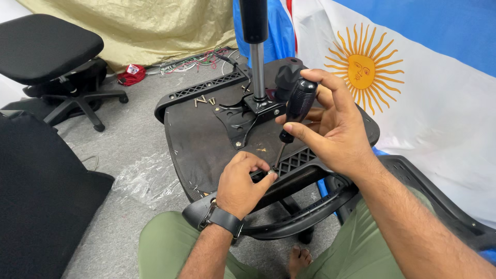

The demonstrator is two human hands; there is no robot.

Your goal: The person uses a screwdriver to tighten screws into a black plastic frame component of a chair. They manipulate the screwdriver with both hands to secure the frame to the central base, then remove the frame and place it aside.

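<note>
Two bare hands in the head view, both over an upturned black office-chair seat base (201, 139) that lies across the person's green-trousered lap. I see the right hand (330, 126) wrapped round the black ribbed plastic handle of a screwdriver (297, 106): thumb and fingers closed on it, handle tilted a little, thin metal shaft running down to the near edge of the seat base. Left hand (240, 186), black wristband on the wrist, sits at that same near edge; thumb and forefinger pinched together just beside the shaft tip, on something small I can't make out, other fingers curled. Tip and pinch meet at the slotted black plastic armrest bracket (297, 160) along the seat's near right edge.

Middle of the seat base: black metal mounting plate (243, 116) with a grey and black gas-lift column (257, 51) standing upright out of it. Few loose brass-coloured screws (204, 101) lie near the far left corner of the seat base, well apart from both hands. Second black office chair (49, 57) stands on the grey carpet at far left. White and blue flag with a yellow sun (372, 72) hangs on the right.
</note>
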